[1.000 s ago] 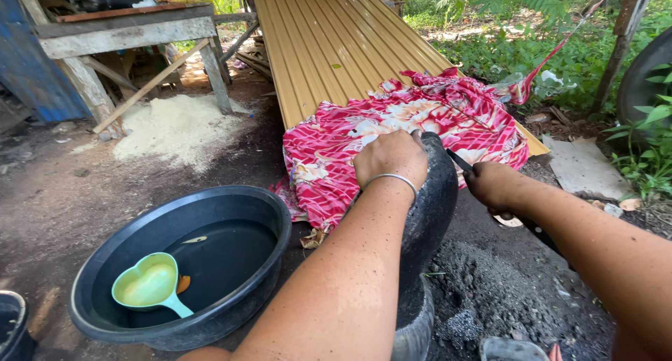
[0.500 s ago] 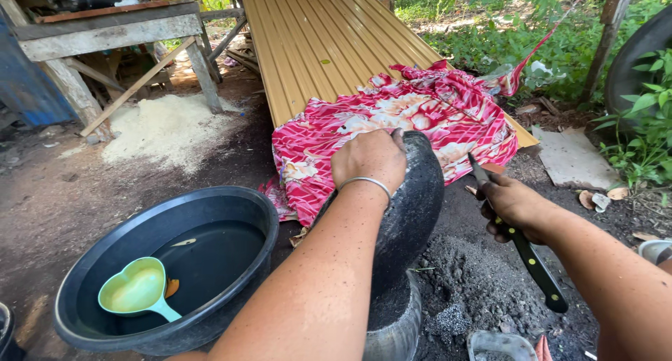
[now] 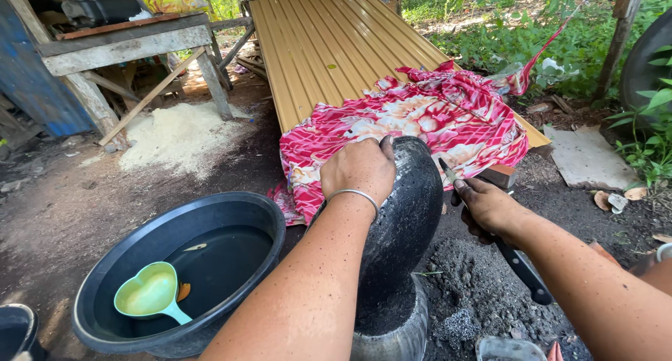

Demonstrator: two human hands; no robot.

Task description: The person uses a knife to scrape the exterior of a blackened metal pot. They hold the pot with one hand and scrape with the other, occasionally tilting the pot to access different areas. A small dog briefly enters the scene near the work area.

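Observation:
My left hand, with a thin metal bangle on the wrist, presses down on the upper edge of a soot-black pot turned on its side. The pot rests on a metal cylinder stand. My right hand grips a black-handled knife; its blade lies against the pot's right side. Black soot powder covers the ground under the right hand.
A black basin of water with a green heart-shaped scoop sits at lower left. A red patterned cloth lies on yellow corrugated sheets. A wooden bench and a pale sawdust pile are at upper left.
The view has shifted slightly. My right hand with the knife has moved along the pot's right side, its blade now against the pot. My left hand stays on the pot.

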